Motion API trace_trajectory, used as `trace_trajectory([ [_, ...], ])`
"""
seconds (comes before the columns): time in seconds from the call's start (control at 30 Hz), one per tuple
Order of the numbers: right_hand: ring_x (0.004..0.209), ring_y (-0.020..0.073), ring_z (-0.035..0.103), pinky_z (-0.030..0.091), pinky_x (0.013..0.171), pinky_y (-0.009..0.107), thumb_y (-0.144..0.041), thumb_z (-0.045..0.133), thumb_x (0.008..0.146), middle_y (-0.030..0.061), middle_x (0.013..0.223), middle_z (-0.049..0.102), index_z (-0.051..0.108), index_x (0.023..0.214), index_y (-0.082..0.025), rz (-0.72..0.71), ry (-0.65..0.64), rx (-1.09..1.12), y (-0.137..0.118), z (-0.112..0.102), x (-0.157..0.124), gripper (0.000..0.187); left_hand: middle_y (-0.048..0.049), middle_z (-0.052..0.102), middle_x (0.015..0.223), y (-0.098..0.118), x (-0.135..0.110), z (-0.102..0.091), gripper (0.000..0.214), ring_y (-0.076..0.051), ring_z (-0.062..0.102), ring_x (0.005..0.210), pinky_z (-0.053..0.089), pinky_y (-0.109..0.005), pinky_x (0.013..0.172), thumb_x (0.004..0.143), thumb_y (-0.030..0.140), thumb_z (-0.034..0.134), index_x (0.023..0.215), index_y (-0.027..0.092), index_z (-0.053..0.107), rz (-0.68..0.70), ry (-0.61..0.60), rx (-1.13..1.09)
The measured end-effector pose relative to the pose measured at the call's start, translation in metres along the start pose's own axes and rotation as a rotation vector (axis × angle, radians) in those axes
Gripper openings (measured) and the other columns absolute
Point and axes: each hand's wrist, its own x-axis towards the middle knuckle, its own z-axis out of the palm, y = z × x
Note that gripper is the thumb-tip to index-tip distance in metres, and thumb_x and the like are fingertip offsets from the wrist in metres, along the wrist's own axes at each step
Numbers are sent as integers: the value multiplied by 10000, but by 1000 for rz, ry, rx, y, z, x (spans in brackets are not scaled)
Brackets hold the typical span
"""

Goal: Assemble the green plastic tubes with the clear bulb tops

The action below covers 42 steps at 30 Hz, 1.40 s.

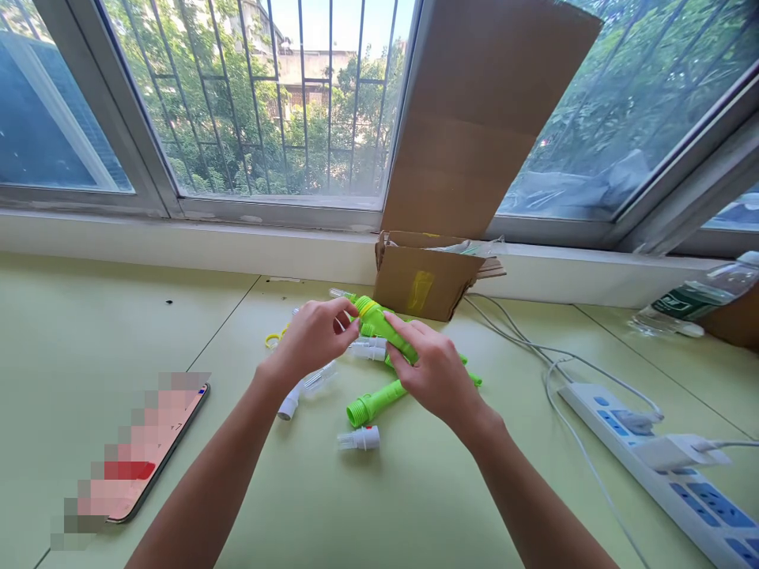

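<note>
My right hand [436, 367] is wrapped round a bright green plastic tube [398, 336] with a wider, threaded end tilted up to the left. A yellow ring [368, 307] sits around that threaded end. My left hand [317, 336] is closed, with thumb and fingertips pinching at the ring's edge. Below my right hand lies another green threaded tube [373, 405], its open end facing left. In front of it is a white and clear plastic piece [359, 438] with a red spot. More white and clear pieces [320, 379] lie under and beside my left hand.
An open cardboard box [424, 276] stands against the sill behind the parts. Loose yellow rings [273, 341] lie left of my hands. A phone [160, 450] is at left; a power strip [658, 466] with cables and a plastic bottle [693, 296] are at right.
</note>
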Motion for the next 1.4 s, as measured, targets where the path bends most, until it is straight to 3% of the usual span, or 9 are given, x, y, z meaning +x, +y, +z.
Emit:
trace_trajectory([
  [0.17,904,199,611,491,770,317,-220,499,862,75,1024,656,502,1313,-176,-11,57,143,2,2,1,453,-6,670,757,1,0,4,157,-128,619,673,494,-240,645,834,247,493,926,199,610,32,57,-8],
  [0.33,799,194,604,483,707,314,-216,491,867,67,908,646,506,1310,-159,-16,16,97,4,2,0,447,-15,670,763,2,0,11,142,-127,615,666,500,-244,648,829,195,469,897,189,594,88,38,36],
  [0.53,691,165,559,456,632,286,-232,489,872,33,799,596,512,1308,-175,-22,32,68,4,2,0,440,-16,664,725,3,2,13,151,-130,615,645,504,-244,626,851,280,479,797,192,589,25,99,44],
  [0.73,656,151,536,443,614,276,-209,471,873,31,807,569,470,1350,-176,-27,54,41,2,3,0,479,-16,663,778,7,4,21,84,-120,630,674,526,-229,626,814,239,527,856,186,577,24,223,-94],
  [0.93,618,139,507,430,592,267,-206,456,882,31,805,556,463,1357,-171,-20,48,2,1,2,-2,477,-18,672,793,10,4,21,119,-110,638,672,541,-207,585,790,213,554,902,177,575,-19,219,-232],
  [1.4,599,136,492,411,568,262,-201,411,903,37,793,541,462,1354,-142,-67,27,-94,-2,5,-4,457,-45,656,833,12,2,26,157,-137,633,706,551,-244,589,799,311,592,863,171,618,-47,257,-165],
])
